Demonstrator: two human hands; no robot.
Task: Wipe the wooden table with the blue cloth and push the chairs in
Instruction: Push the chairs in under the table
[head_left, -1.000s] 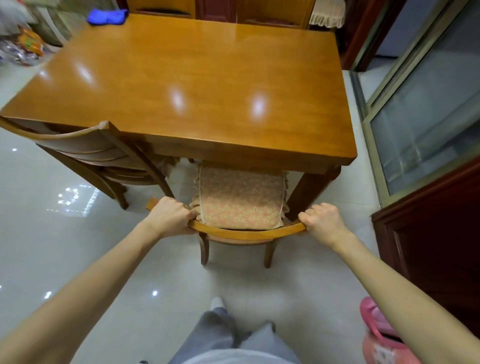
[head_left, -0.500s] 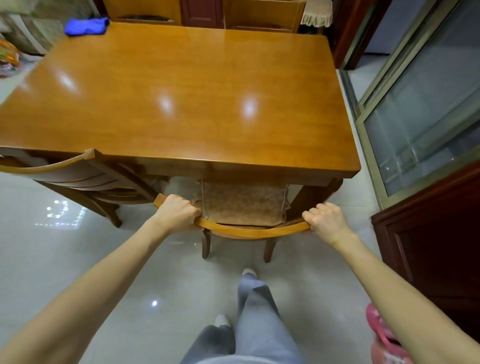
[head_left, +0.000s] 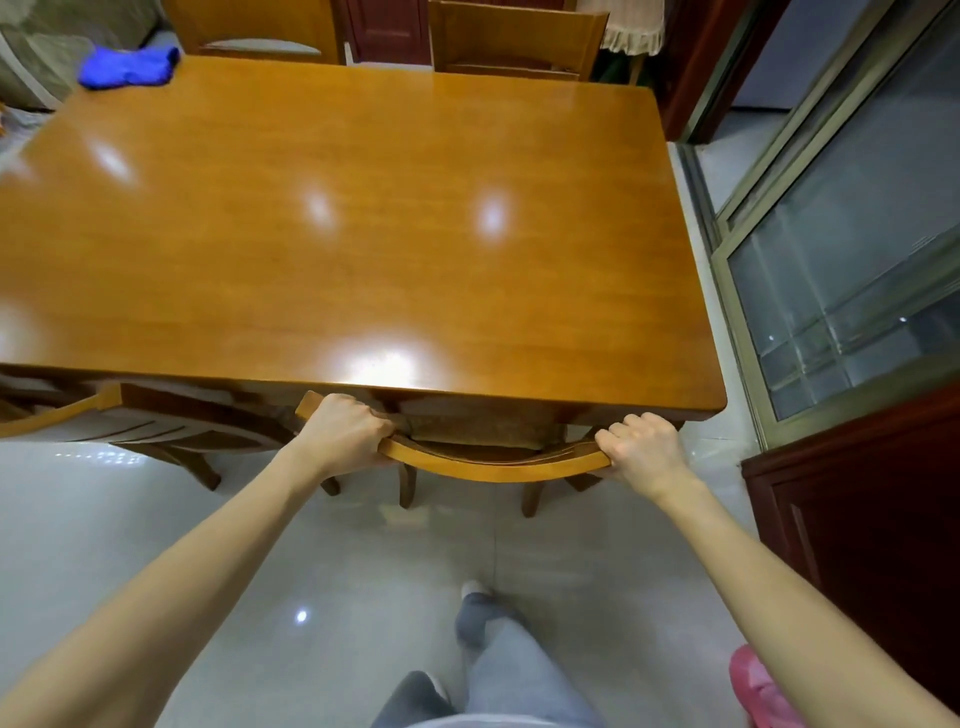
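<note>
Nearest the camera, grey trouser legs (head_left: 498, 670) stand on the pale glossy floor (head_left: 130, 530), with a pink object (head_left: 756, 686) low at the right edge. Both bare forearms reach forward to the chair (head_left: 493, 465) at the near side. The left hand (head_left: 345, 431) is wrapped tight around the left end of its curved top rail, fingers curled over the front edge. The right hand (head_left: 641, 447) is closed as firmly around the rail's right end. The chair's cushioned seat lies mostly under the wooden table (head_left: 363, 234), the rail just beside the table's near edge. To the left, a second chair (head_left: 130, 421) sits angled, partly under the same edge. The tabletop shines with light reflections. At its far left corner lies the blue cloth (head_left: 127, 66), crumpled. Two more chairs (head_left: 514, 39) stand against the far side.
</note>
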